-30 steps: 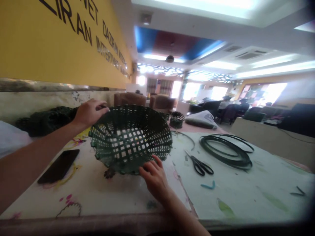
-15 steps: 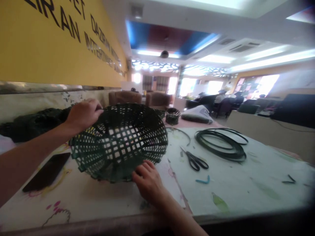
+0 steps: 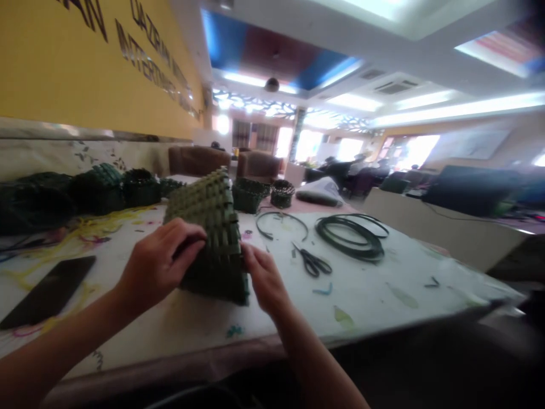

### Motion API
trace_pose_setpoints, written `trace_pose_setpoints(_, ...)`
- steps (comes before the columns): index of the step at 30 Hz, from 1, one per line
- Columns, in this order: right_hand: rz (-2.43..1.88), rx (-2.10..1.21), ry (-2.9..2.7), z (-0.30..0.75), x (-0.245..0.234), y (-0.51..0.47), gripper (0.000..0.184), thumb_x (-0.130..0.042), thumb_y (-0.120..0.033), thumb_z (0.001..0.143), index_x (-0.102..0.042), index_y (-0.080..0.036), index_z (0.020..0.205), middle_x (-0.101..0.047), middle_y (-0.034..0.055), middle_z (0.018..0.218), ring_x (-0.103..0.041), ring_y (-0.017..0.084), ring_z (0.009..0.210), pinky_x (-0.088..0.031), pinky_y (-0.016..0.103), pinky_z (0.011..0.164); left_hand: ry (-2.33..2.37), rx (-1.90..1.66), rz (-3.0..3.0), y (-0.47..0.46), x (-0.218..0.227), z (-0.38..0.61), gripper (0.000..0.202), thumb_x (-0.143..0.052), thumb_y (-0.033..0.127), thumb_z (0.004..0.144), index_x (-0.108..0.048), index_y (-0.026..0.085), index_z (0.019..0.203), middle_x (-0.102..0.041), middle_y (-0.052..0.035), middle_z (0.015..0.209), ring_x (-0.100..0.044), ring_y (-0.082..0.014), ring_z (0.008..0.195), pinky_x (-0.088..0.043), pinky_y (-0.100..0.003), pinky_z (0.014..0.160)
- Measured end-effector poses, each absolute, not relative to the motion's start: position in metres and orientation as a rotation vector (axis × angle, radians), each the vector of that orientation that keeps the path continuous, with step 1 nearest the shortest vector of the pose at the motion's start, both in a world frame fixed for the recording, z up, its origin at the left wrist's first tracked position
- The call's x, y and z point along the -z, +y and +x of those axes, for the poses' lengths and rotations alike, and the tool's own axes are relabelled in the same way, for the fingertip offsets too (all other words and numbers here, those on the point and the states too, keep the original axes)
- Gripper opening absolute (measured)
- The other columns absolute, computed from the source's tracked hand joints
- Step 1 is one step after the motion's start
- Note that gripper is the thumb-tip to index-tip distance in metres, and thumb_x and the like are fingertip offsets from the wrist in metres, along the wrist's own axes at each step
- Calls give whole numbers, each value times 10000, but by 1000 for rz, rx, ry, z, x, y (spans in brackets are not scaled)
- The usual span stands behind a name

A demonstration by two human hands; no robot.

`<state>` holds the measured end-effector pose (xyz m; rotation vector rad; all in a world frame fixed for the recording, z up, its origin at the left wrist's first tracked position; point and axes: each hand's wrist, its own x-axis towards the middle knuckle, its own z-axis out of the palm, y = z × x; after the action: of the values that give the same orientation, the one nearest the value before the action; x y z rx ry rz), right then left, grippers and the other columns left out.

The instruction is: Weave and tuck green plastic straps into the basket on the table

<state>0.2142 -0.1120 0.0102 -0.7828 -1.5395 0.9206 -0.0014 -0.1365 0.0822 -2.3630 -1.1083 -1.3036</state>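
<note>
A dark green woven basket (image 3: 210, 227) stands on its edge on the table, its outer side turned toward me. My left hand (image 3: 159, 264) grips its near left rim, fingers curled round the weave. On the right side, my right hand (image 3: 264, 278) pinches the lower rim. Both hands hold the basket upright against the white table cover (image 3: 374, 284).
Black scissors (image 3: 313, 262) and a coil of green strapping (image 3: 351, 234) lie right of the basket, with a loose curved strip (image 3: 281, 218) behind. A black phone (image 3: 46, 291) lies at left. More green baskets (image 3: 102, 187) line the wall. People sit far back.
The basket was lying tilted with its open side facing me; now it is turned on edge, its outside toward me. My left hand moved from the far rim to the near side.
</note>
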Motion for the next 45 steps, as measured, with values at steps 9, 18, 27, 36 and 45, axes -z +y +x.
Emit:
trace_pose_setpoints(9, -647, -1127, -1189, 205, -67, -108, 628, -610, -775, 850, -766, -188, 1011, -665, 0, 710, -576, 114, 596, -445, 223, 551, -947, 1259, -2336, -127, -76, 2, 159, -602, 389, 975, -664, 245, 1001, -714, -6, 905, -680, -176, 766, -503, -307, 694)
trace_pose_setpoints(18, -650, -1352, -1349, 219, -91, -109, 554, -849, -658, 638, -610, -163, 701, -486, -79, 566, -434, 57, 486, -356, 188, 451, -822, 1305, -2286, -142, -75, 0, 118, -626, 301, 940, -732, 250, 942, -709, -20, 937, -676, -211, 902, -532, -395, 921)
trace_pose_setpoints(27, -687, -1515, -1438, 242, -88, -110, 573, -865, -666, 647, -673, -140, 771, -599, -39, 625, -559, 77, 530, -478, 199, 489, -1194, 1521, -2450, -111, -74, -9, 384, -541, 447, 969, -677, 263, 1277, -590, -57, 1413, -538, -277, 1346, -370, -486, 1219)
trace_pose_setpoints(36, -727, -1579, -1554, 259, -81, -101, 569, -859, -655, 681, -667, -126, 766, -652, -4, 628, -624, 106, 524, -536, 232, 497, -1305, 1593, -2538, -113, -74, -5, 400, -482, 409, 974, -719, 252, 1256, -601, -45, 1401, -525, -257, 1352, -331, -468, 1248)
trace_pose_setpoints(45, -914, -1374, -1600, 266, -88, -118, 546, -805, -659, 721, -650, -142, 802, -641, -14, 624, -638, 121, 529, -559, 255, 506, -1273, 1480, -2565, -112, -73, 1, 453, -584, 473, 913, -696, 266, 1299, -578, -66, 1403, -517, -293, 1352, -342, -508, 1234)
